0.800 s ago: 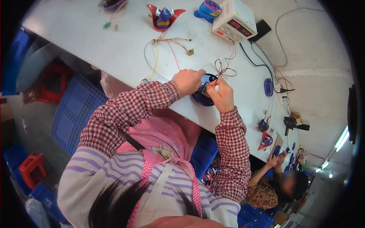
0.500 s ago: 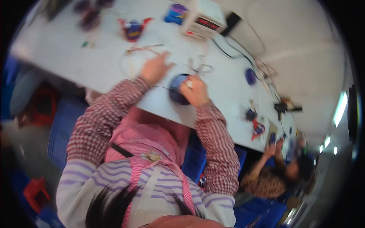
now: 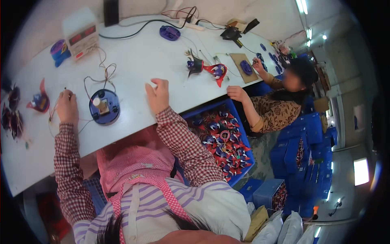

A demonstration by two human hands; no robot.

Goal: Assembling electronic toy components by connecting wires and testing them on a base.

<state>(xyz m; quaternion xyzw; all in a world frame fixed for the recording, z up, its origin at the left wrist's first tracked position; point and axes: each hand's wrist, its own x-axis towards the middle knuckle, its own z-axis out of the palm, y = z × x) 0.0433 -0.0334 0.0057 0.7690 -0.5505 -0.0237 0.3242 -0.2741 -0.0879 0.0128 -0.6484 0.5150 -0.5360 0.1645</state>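
Observation:
A round dark-blue plastic base (image 3: 105, 118) lies on the table between my hands, with a pale board and a white knob-like part on it. Thin wires (image 3: 106, 75) lead from it toward the white power supply box (image 3: 81, 38). My left hand (image 3: 68, 107) is beside the base on its left, fingers curled and closed. Thin wires pass close to that hand, but what its fingers hold, if anything, is too small to make out. To the right of the base, apart from it, my right hand (image 3: 159, 96) holds nothing, its thumb and fingers spread.
Left lies a red-and-purple figure part (image 3: 40, 101); two more figure parts (image 3: 217, 73) lie farther right. Behind are a purple base (image 3: 170, 33) and a black cable (image 3: 142, 30). A blue crate (image 3: 248, 164) of parts stands below the table edge. A co-worker (image 3: 280, 101) sits at right.
My right hand has let go of the round base and moved off to its right. My left hand's fingers have curled. The view has swung toward the right, showing the crate and co-worker.

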